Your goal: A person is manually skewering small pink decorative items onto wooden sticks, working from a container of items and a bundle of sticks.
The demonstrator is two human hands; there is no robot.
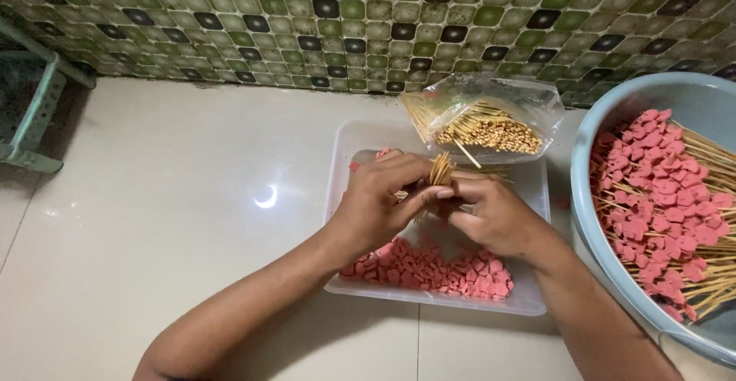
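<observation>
Working over a clear plastic tray [529, 297], both hands meet in the middle of the view: the left hand [376, 201] has its fingers curled round a small bundle of wooden skewers [441, 171], and the right hand [491, 212] closes on the same bundle from the other side, thumb and fingertips pinching the sticks. The bundle stands tilted, its cut ends fanning up just above the knuckles. Under the hands, the tray holds a heap of pink sausage slices [429, 267], mostly gathered along its near edge. Just behind the tray lies a clear plastic bag [529, 93] stuffed with more skewers, ends facing us. Off to the right, a pale blue basin [613, 120] is packed with finished sticks [667, 197], each tipped with a pink slice. Everything sits on a glossy cream tiled floor [169, 197], a lamp glinting off it. At the back runs a wall [307, 21] of small green, black and white tiles, and a green metal frame [38, 105] stands at the far left.
</observation>
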